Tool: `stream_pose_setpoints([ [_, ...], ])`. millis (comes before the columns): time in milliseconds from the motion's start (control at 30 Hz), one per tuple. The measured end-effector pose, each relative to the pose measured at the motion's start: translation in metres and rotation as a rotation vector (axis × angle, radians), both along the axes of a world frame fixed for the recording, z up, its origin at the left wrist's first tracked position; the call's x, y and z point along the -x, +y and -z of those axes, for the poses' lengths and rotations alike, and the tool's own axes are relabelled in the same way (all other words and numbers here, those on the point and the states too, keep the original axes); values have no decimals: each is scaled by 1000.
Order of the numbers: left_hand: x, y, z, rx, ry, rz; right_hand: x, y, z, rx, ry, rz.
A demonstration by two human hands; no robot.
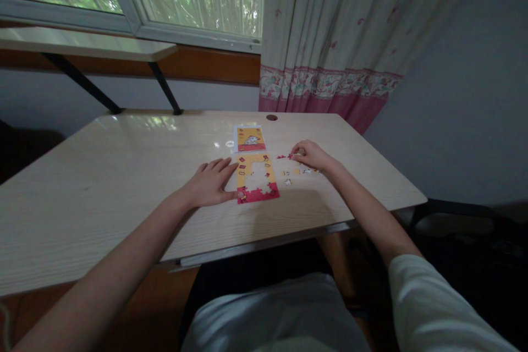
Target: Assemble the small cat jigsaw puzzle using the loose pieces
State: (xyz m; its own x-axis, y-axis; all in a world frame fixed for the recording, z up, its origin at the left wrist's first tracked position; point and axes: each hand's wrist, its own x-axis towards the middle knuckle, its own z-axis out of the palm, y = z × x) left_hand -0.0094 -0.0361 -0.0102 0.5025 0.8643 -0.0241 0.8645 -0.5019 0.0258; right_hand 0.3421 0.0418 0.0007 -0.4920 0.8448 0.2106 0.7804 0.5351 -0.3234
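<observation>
At the frame's center, a partly assembled puzzle (259,195) lies on the desk (124,176), the left hand (211,182) spread and released at its left edge; right of center, the right hand (309,155) bends over loose pieces (287,182), its grasp indeterminable.

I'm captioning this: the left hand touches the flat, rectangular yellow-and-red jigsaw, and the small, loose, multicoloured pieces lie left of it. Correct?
Not quite: in the head view, the left hand touches the jigsaw, but the loose pieces lie right of it.

From head height, the view faces forward, down over the desk (124,176).
</observation>
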Motion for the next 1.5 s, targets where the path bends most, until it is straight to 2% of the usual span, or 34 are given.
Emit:
stream_pose_setpoints([
  [300, -1, -1, -2, 15, 15, -4, 3, 2, 4, -13, -23, -13],
  [400, -2, -2, -4, 19, 6, -6, -5, 4, 0, -35, 9, 16],
  [600, -1, 0, 0, 15, -5, -7, -64, 7, -23, -65, 34, 333],
  [767, 0, 1, 2, -2, -7, 5, -99, 1, -23, 21, -74, 499],
  [1200, -1, 0, 0, 12, -9, -5, -84, 9, -12, 215, -172, 435],
  [1500, 0, 0, 0, 10, 2, 6, -86, 13, -10, 289, -109, 419],
])
